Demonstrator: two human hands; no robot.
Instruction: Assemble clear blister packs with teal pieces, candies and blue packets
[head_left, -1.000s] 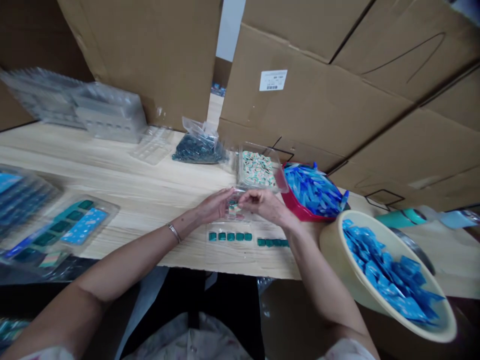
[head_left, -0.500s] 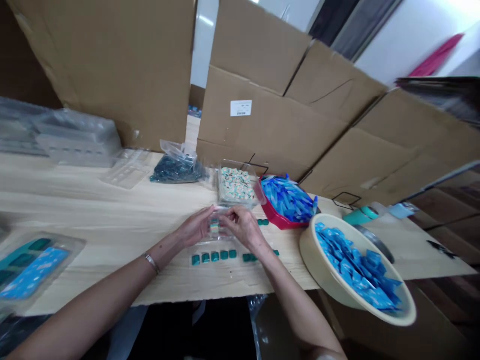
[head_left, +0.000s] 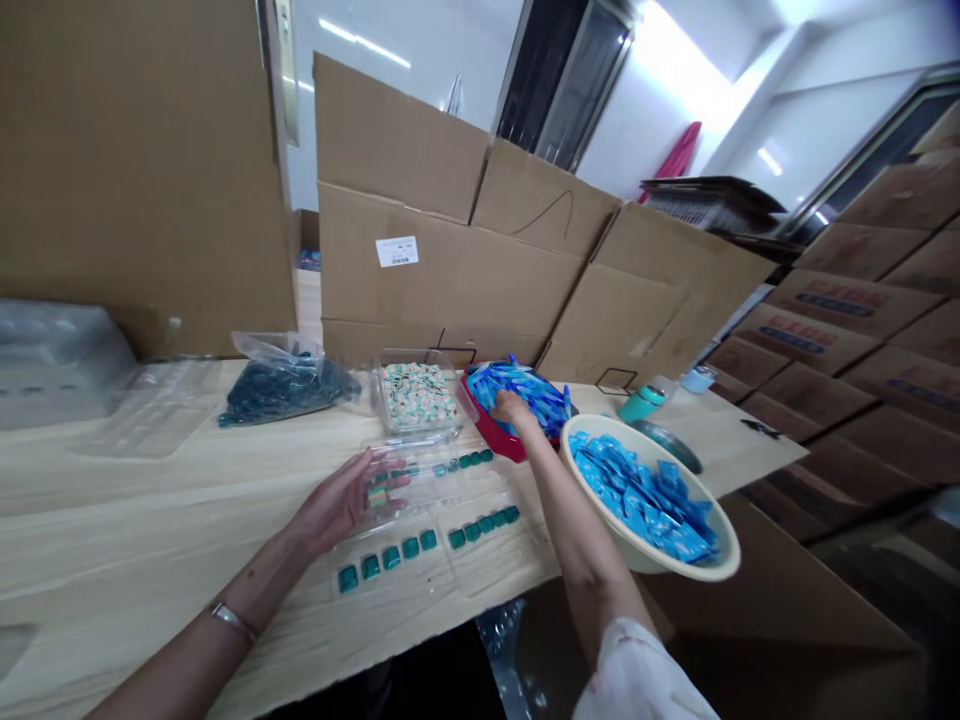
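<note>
My left hand lies on a clear plastic blister tray on the wooden table, fingers stretched out over it. The tray holds rows of small teal squares and a few patterned pieces. My right hand reaches into the red tray of blue sachets; its fingers are down among the sachets and mostly hidden. A clear box of patterned pieces stands just behind the blister tray.
A cream bowl of blue packets sits at the table's right edge. A plastic bag of dark teal pieces and empty clear trays lie to the left. Cardboard boxes wall the back. A teal bottle lies at right.
My right hand left the blister tray and reached right into the red tray of sachets. My left hand opened flat on the tray. The view swung up and to the right.
</note>
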